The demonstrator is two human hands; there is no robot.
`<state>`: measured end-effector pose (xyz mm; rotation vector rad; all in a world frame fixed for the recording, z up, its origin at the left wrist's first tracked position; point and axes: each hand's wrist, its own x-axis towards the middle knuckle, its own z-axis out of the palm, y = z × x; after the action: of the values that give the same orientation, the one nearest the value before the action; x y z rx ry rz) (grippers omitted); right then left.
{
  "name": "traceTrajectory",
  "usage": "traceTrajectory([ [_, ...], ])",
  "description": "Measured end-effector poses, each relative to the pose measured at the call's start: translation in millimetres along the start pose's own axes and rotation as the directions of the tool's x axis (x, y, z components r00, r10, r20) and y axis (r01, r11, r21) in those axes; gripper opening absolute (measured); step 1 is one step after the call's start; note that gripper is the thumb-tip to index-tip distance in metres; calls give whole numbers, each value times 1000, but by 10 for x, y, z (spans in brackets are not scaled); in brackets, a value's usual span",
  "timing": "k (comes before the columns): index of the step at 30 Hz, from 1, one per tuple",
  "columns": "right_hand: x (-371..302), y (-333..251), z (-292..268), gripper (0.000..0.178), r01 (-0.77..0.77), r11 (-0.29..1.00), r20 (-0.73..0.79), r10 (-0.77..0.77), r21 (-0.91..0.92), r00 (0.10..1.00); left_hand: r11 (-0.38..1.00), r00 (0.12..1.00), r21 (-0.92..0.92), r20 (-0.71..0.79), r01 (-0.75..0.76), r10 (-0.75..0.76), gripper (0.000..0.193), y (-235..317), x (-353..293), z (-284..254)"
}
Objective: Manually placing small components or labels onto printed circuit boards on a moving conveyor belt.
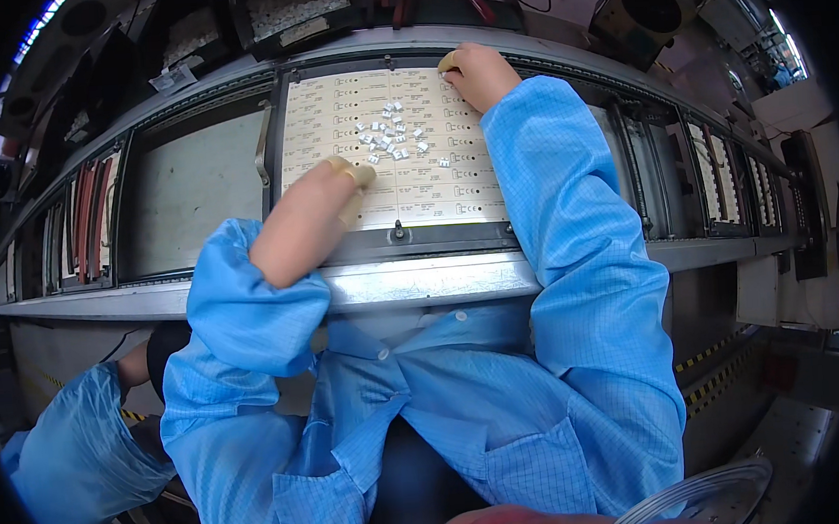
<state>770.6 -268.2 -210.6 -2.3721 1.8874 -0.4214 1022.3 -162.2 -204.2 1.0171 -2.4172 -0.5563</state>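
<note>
As white parts (pixel 399 154) dot the pale panel (pixel 434 186), dark bins (pixel 270 46) stand behind.

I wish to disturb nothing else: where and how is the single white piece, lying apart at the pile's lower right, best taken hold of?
Probably by two opposite sides, coming from above: the small, blocky white piece lies on the printed surface, clear of the pile, with room around. Its finer shape is too small to tell.
</note>
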Motion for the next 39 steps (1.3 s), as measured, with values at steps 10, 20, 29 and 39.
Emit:
traceTrajectory([
  [10, 16, 30, 120, 18, 121, 989, -9, -122, -84, 992, 765, 844, -484, -93, 425, -528, 18, -528, 314, -489],
  [20, -558, 136, -260, 21, 181, 959, -246, -125, 219, 961, 801, 821, -299, -89, 518, -564, 18, -613, 855, -435],
  [29, -565, 318, -195, 18, 142, 968, -172, -107, 208, 979, 781, 862, -413, 21, 469, -507, 17, -834, 1045, -273],
  [39, -586, 269, -264, 20, 159, 977, -188, -132, 141, 973, 833, 848, -271, -93, 482, -521, 18, -845, 1158, -118],
])
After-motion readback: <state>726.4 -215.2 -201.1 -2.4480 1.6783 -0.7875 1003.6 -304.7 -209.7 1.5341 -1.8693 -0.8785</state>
